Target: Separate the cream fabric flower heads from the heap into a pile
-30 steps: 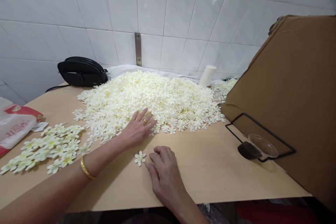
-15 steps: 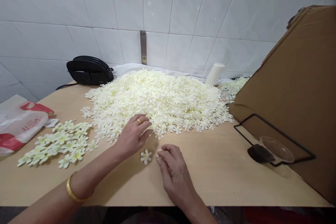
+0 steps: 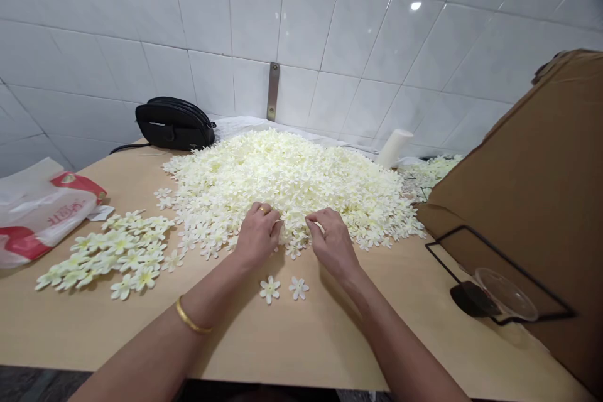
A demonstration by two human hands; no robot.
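A big heap of small cream fabric flowers [image 3: 292, 182] covers the middle of the wooden table [image 3: 330, 339]. My left hand [image 3: 258, 232] and my right hand [image 3: 332, 240] both rest at the heap's near edge, fingers curled into the flowers. What each pinches is hidden among the petals. Two single flowers lie on the bare wood just below my hands, a left one [image 3: 270, 289] and a right one [image 3: 298, 287]. A flat spread of laid-out flowers [image 3: 113, 251] sits to the left.
A black bag [image 3: 174, 124] stands by the tiled wall at the back left. A red and white plastic packet [image 3: 42, 213] lies at the far left. A large brown cardboard box [image 3: 532, 201] fills the right, with a black wire stand and clear dish [image 3: 504, 286] before it. A white cylinder [image 3: 394, 146] stands behind the heap.
Both hands moved forward into the heap's near edge and curled. My right hand left the bare wood, where a second single flower now lies beside the first.
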